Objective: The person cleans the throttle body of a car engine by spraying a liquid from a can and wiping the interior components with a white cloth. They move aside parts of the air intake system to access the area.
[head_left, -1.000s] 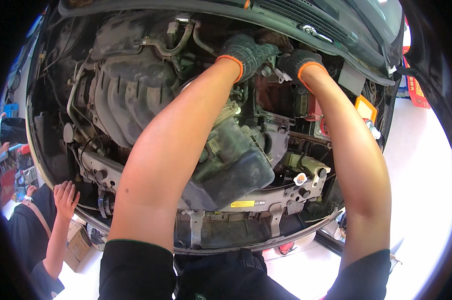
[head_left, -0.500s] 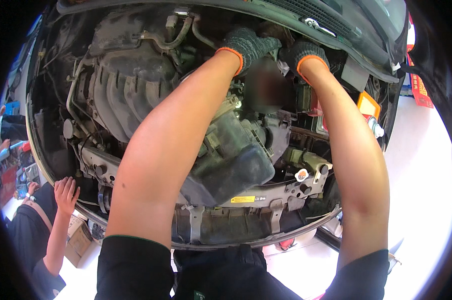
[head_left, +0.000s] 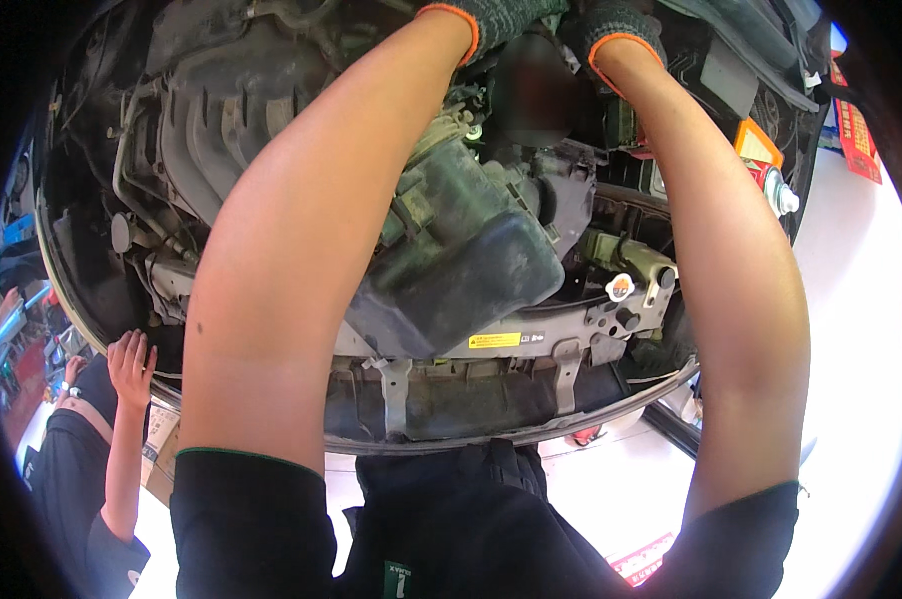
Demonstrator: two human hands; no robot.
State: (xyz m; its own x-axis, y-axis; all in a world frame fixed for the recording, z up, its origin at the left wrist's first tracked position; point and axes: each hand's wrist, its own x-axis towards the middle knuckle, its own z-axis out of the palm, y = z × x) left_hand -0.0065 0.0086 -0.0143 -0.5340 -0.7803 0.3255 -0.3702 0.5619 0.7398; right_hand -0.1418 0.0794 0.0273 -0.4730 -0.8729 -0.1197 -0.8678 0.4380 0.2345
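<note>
Both my hands reach deep into the back of a car's engine bay, in dark grey knit gloves with orange cuffs. My left hand [head_left: 506,25] is at the top edge of the view, bent toward the right; its fingertips are cut off or lost in shadow. Close beside it, my right hand [head_left: 615,22] reaches down among dark parts, its fingers hidden. Whether either one holds anything does not show. Just below them lies a blurred dark patch [head_left: 536,95]. Nearer to me sits a black plastic housing [head_left: 471,280], with the ribbed intake manifold [head_left: 206,130] to the left.
An orange-framed air filter [head_left: 758,143] and a spray can [head_left: 778,192] stand at the right side of the bay. A white-and-orange cap [head_left: 620,288] is on the front crossmember [head_left: 441,344]. At the left, another person's hand [head_left: 131,369] rests near the car's edge.
The view has tilted, so the engine bay and my hands sit higher and my gloves are partly cut off at the top. Both hands stay in the same area of the bay.
</note>
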